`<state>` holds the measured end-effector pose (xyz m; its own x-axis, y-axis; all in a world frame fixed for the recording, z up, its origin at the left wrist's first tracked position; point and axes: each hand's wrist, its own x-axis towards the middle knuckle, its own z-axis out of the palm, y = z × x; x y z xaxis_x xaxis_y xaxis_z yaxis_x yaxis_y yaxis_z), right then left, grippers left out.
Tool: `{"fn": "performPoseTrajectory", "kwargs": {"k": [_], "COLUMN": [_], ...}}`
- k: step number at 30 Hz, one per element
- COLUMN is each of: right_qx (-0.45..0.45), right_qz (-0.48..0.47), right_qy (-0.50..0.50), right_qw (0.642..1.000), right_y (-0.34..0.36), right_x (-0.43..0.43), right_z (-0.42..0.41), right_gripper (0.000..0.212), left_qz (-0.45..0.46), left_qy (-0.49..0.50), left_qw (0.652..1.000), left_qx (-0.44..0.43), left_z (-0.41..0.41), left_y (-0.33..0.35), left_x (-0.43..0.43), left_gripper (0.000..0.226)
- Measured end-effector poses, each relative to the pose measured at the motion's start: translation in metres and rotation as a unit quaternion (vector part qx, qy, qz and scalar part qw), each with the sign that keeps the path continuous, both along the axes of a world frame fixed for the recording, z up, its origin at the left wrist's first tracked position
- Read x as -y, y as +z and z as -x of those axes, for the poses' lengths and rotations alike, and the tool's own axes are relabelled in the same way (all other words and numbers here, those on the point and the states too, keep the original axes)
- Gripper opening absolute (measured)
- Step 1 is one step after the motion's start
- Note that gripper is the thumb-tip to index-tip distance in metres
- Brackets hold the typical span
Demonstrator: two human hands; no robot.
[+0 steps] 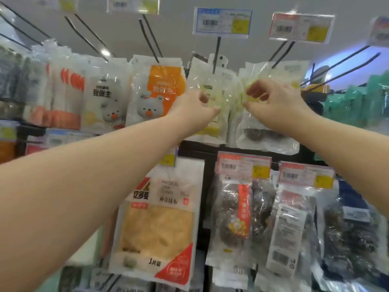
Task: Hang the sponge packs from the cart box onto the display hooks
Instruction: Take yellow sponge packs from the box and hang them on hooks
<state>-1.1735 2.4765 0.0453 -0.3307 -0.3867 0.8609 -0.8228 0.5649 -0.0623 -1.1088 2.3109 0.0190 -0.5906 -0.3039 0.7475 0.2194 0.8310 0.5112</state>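
The sponge pack [212,98] hangs on the far middle display hook [216,51]; it looks light, soft and slippery in its film, best held near the header. Both arms reach up. The left hand [194,109] pinches its left edge, and the right hand [273,102] curls beside it, grip unclear.

Shop aisle: plain pale grey wall or ceiling [179,39] across the top of the frame, one small bright light spot [105,52] upper left, a blue-lit patch [341,60] at the right edge. A black rack panel [207,197] shows through the centre and lower middle, with price tags [222,23] in clear holders along the top and more lower right. Other stock fills the rest, all a bit blurred: bear-print packs [155,98] left of centre, yellow cloth pack [157,224] bottom centre, steel scourer packs [233,218] lower right, green packs [357,106] far right.
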Motion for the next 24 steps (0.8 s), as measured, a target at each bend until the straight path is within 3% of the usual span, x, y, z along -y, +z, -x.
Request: {"fn": "performPoseTrajectory", "kwargs": {"k": [6, 11, 15, 24], "right_qx": [0.014, 0.019, -0.01, 0.04], "right_qz": [-0.121, -0.181, -0.222, -0.351], "right_qy": [0.106, 0.211, 0.274, 0.413], "right_qw": [0.987, 0.96, 0.936, 0.84], "right_y": [-0.052, -0.104, -0.137, -0.235], "right_x": [0.086, 0.159, 0.202, 0.251], "right_z": [-0.051, -0.09, -0.121, -0.176], "right_gripper": [0.022, 0.022, 0.024, 0.026], "left_qz": [0.009, 0.022, 0.042, -0.057], "left_qy": [0.116, 0.244, 0.36, 0.489], "left_qw": [0.991, 0.963, 0.908, 0.761], "left_qx": [0.066, 0.115, 0.208, 0.422], "left_z": [-0.077, -0.151, -0.21, -0.335], "left_y": [-0.065, -0.11, -0.141, -0.251], "left_x": [0.065, 0.111, 0.136, 0.13], "left_gripper": [0.02, 0.027, 0.035, 0.03]}}
